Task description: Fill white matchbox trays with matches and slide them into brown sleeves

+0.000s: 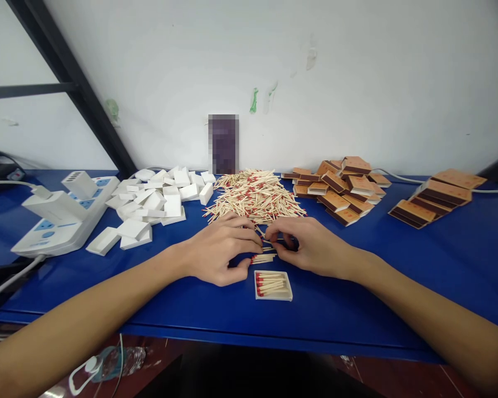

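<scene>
A small white matchbox tray [290, 291] lies near the front of the blue table, with several red-tipped matches [270, 283] side by side in it. Just beyond it, a short row of loose matches [263, 258] rests on the table between my hands. My left hand [226, 247] is palm down, fingers stretched and thumb apart, its tips touching the matches at the pile's near edge. Opposite it, my right hand [305, 243] has thumb and fingers curled together in a pinch on a match. Behind both hands spreads a large heap of matches [255, 194].
White empty trays [172, 202] are heaped at the left, near a power strip [83, 226] with plugged-in chargers. Orange-brown matchbox sleeves [336, 185] lie piled at the right, with another stack [437, 199] farther right. A blurred dark panel [224, 143] stands against the wall.
</scene>
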`<state>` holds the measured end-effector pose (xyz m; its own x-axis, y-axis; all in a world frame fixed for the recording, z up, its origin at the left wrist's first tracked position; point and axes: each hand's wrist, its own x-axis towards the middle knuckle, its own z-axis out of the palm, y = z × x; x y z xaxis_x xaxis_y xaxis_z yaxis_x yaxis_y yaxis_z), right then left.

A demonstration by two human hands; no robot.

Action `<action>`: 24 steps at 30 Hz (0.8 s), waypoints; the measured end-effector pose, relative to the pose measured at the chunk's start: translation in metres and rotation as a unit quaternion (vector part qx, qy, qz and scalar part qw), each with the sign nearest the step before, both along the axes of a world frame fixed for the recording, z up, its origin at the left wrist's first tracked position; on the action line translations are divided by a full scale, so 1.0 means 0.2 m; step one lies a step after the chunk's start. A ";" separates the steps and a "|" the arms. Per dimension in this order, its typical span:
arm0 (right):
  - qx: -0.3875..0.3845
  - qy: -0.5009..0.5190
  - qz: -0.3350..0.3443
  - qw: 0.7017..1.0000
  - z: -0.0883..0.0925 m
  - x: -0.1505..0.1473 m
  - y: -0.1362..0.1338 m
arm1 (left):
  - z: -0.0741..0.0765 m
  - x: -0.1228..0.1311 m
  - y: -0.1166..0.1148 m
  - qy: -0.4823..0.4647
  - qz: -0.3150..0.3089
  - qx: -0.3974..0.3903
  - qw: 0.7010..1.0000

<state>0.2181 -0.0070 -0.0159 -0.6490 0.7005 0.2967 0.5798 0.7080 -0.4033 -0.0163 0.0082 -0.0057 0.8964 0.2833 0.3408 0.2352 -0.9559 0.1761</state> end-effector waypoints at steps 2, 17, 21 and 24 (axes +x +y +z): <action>0.006 0.003 -0.005 1.000 0.01 0.00 0.00 | 0.00 0.00 0.00 -0.032 0.011 0.022 0.999; 0.029 -0.165 -0.051 0.985 0.06 0.06 0.01 | -0.01 0.00 0.02 -0.006 0.063 0.040 0.997; 0.023 -0.152 -0.040 0.987 0.04 0.05 0.01 | -0.01 0.00 0.01 0.006 0.038 0.033 0.999; 0.019 -0.145 -0.045 0.988 0.01 0.04 0.02 | -0.01 0.00 0.01 0.015 0.035 0.021 0.999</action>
